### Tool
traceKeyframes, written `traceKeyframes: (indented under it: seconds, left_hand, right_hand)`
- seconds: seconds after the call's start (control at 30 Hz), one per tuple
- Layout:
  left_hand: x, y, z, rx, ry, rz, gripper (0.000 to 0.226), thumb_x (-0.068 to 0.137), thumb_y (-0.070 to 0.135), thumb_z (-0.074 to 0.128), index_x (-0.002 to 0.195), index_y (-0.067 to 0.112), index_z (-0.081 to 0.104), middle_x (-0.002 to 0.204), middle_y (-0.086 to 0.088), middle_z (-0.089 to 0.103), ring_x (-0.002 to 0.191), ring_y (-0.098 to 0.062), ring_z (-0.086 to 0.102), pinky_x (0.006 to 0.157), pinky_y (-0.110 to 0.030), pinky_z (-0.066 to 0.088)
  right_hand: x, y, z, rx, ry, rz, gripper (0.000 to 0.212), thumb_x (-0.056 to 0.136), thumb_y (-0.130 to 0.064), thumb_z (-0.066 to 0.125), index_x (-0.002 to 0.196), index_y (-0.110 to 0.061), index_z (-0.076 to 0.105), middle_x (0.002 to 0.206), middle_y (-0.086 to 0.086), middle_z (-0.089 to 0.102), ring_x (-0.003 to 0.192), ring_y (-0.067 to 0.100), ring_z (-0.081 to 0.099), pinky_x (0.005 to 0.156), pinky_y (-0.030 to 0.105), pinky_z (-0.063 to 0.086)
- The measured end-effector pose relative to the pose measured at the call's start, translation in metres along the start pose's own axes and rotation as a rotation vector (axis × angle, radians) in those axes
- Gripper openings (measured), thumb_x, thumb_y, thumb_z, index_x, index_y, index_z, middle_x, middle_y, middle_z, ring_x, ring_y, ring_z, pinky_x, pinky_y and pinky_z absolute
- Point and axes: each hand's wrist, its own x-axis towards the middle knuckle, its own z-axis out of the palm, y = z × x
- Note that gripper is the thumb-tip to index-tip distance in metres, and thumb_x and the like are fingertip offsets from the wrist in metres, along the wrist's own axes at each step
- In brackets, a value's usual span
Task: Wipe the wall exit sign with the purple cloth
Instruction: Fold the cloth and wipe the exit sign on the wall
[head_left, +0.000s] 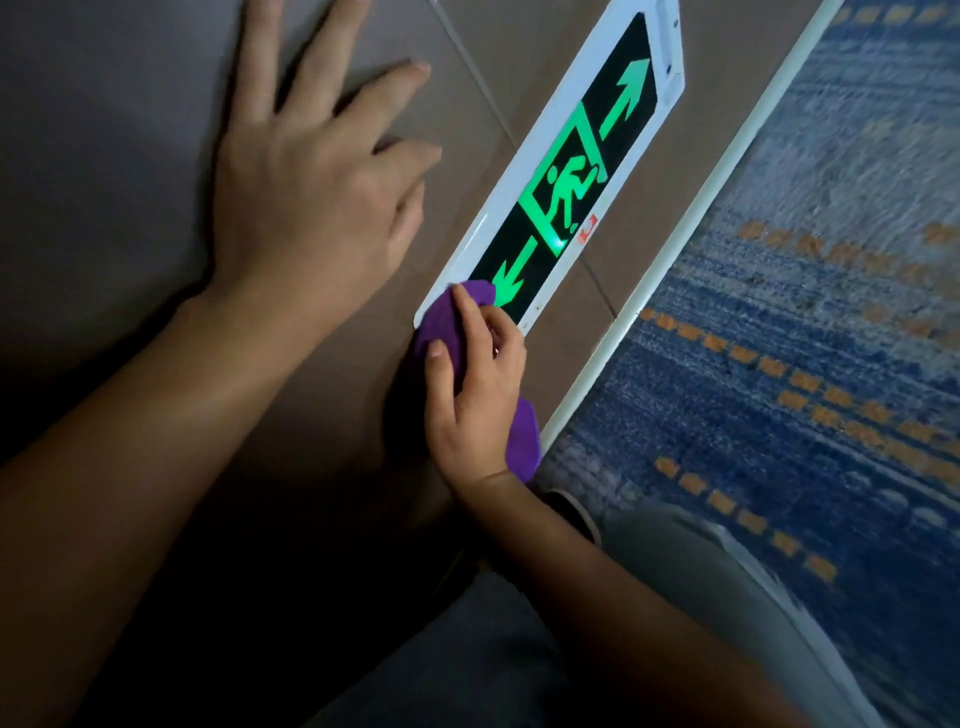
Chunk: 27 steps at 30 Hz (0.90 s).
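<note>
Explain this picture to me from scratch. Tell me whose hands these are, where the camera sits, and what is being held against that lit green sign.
There is no machine here: a person works with bare hands, and the single camera is worn on their head, looking down, so everything appears tilted. The left hand lies flat and open on the brown wall, apparently for support. The right hand grips a purple cloth and presses it onto the near end of the exit sign, covering part of one green arrow. The sign sits low on the wall, just above a pale skirting strip and blue patterned carpet.
</note>
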Motion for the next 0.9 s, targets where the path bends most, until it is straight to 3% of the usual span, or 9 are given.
traceKeyframes:
  seconds: [0.13, 0.2, 0.27, 0.37, 0.47, 0.6, 0.77, 0.9]
  left_hand:
    - [-0.026, -0.003, -0.014, -0.049, -0.187, 0.0, 0.044, 0.108, 0.032, 0.036, 0.148, 0.02, 0.051, 0.17, 0.001, 0.027, 0.151, -0.038, 0.029, 0.119, -0.058, 0.023]
    - [-0.039, -0.006, -0.015, -0.017, -0.182, 0.001, 0.048, 0.107, 0.034, 0.04, 0.153, 0.018, 0.045, 0.171, -0.003, 0.022, 0.155, -0.039, 0.021, 0.122, -0.063, 0.016]
    - [-0.041, -0.006, -0.015, 0.019, -0.168, 0.032, 0.049, 0.107, 0.035, 0.041, 0.152, 0.016, 0.045, 0.171, -0.005, 0.021, 0.158, -0.039, 0.013, 0.123, -0.065, 0.009]
    - [-0.04, -0.004, -0.014, -0.001, -0.138, 0.034, 0.048, 0.107, 0.034, 0.04, 0.15, 0.016, 0.049, 0.17, -0.005, 0.024, 0.159, -0.038, 0.011, 0.125, -0.064, 0.006]
    - [-0.045, -0.005, -0.009, 0.031, -0.114, 0.03, 0.047, 0.107, 0.034, 0.04, 0.149, 0.016, 0.051, 0.17, -0.006, 0.026, 0.16, -0.038, 0.009, 0.125, -0.065, 0.004]
    - [-0.05, 0.006, -0.003, 0.004, -0.135, 0.03, 0.048, 0.106, 0.032, 0.042, 0.15, 0.016, 0.05, 0.171, -0.007, 0.021, 0.159, -0.039, 0.011, 0.124, -0.066, 0.006]
    - [-0.054, 0.021, 0.012, 0.08, -0.165, 0.132, 0.052, 0.107, 0.034, 0.04, 0.155, 0.015, 0.044, 0.173, -0.012, 0.011, 0.159, -0.043, 0.0, 0.124, -0.067, 0.0]
    - [-0.034, 0.026, 0.021, 0.112, -0.149, 0.188, 0.05, 0.106, 0.03, 0.044, 0.152, 0.013, 0.048, 0.172, -0.013, 0.017, 0.159, -0.042, 0.003, 0.124, -0.067, 0.003]
  right_hand:
    - [0.013, 0.008, -0.003, -0.111, 0.027, -0.083, 0.047, 0.102, -0.023, 0.059, 0.146, -0.01, 0.052, 0.142, 0.012, 0.057, 0.132, 0.025, 0.048, 0.116, 0.036, 0.034]
    - [0.029, 0.013, -0.003, -0.129, 0.103, -0.099, 0.041, 0.102, -0.023, 0.057, 0.142, -0.011, 0.058, 0.141, 0.012, 0.059, 0.129, 0.025, 0.049, 0.115, 0.037, 0.035]
    - [0.039, 0.013, -0.001, -0.085, 0.165, -0.044, 0.04, 0.103, -0.024, 0.055, 0.141, -0.014, 0.059, 0.143, 0.011, 0.058, 0.131, 0.025, 0.049, 0.116, 0.034, 0.034]
    - [0.027, 0.009, 0.01, -0.043, 0.187, -0.011, 0.042, 0.104, -0.021, 0.055, 0.145, -0.014, 0.055, 0.151, 0.009, 0.054, 0.14, 0.026, 0.045, 0.12, 0.042, 0.031]
    - [0.005, 0.007, 0.026, 0.059, 0.196, 0.029, 0.046, 0.105, -0.021, 0.051, 0.151, -0.016, 0.048, 0.159, 0.005, 0.046, 0.155, 0.027, 0.027, 0.126, 0.048, 0.023]
    - [-0.026, 0.015, 0.034, 0.086, 0.135, 0.091, 0.05, 0.107, -0.021, 0.049, 0.155, -0.016, 0.041, 0.165, 0.004, 0.036, 0.16, 0.027, 0.012, 0.128, 0.051, 0.018]
    - [-0.047, 0.017, 0.037, 0.087, 0.014, 0.03, 0.05, 0.106, -0.023, 0.05, 0.155, -0.018, 0.041, 0.168, 0.005, 0.031, 0.161, 0.026, 0.006, 0.125, 0.057, 0.019]
    - [-0.031, 0.017, 0.039, 0.086, 0.093, 0.04, 0.046, 0.106, -0.029, 0.049, 0.151, -0.022, 0.049, 0.166, 0.001, 0.033, 0.16, 0.027, 0.01, 0.125, 0.056, 0.02]
